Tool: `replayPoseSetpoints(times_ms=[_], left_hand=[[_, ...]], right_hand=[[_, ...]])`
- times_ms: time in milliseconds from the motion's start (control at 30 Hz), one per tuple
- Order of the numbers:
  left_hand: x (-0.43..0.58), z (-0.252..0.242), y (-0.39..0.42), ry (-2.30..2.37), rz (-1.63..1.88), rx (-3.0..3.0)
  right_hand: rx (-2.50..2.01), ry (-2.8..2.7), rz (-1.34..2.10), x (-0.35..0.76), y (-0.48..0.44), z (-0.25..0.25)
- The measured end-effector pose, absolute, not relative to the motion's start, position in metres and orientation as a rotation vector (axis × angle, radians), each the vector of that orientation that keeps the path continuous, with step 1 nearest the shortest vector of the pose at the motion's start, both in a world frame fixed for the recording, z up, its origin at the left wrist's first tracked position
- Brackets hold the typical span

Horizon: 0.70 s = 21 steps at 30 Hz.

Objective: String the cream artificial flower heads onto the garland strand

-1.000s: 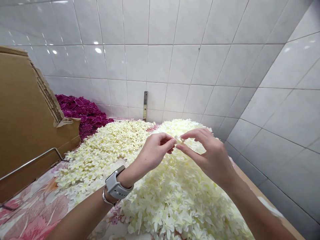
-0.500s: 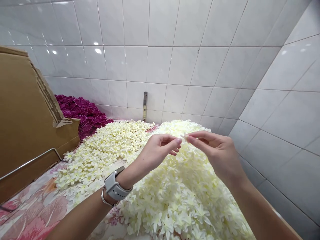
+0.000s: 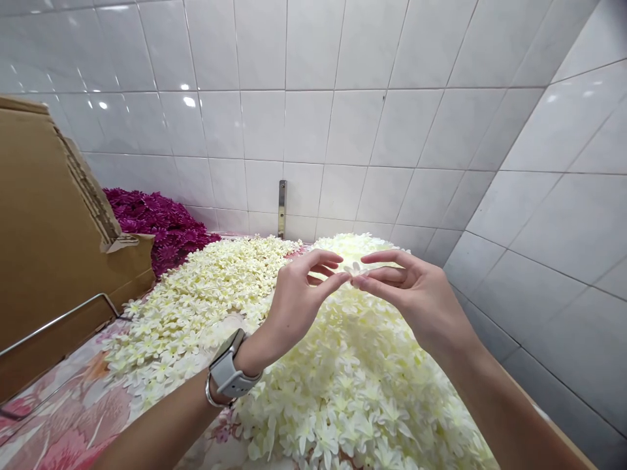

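Your right hand [image 3: 426, 294] pinches a white flower [image 3: 354, 268], likely light and soft, best held at its base; whether your left hand [image 3: 300, 297] grips too, I cannot tell.

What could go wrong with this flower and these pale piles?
The white flower, at the very tips of the right hand and left hand, could slip and get lost in the similarly pale heap below. That heap lies close beside the other pile, so they might mix.
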State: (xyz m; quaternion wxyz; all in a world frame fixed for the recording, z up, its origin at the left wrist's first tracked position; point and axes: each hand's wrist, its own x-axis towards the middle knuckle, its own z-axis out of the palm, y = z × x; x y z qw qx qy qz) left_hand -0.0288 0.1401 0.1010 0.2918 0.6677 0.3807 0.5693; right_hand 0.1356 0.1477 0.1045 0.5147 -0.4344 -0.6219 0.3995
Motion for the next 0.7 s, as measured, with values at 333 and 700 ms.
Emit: replayPoseSetpoints(times_ms=[333, 700], left_hand=[[-0.0291, 0.0964, 0.1408, 0.937, 1.445, 1.889], [-0.0270, 0.1007, 0.1413, 0.945, 1.441, 1.656]], right_hand=[[-0.867, -1.369, 1.148, 0.1351, 0.1544, 0.1000], [-0.941, -1.600, 1.097, 0.1399, 0.1536, 0.1037]])
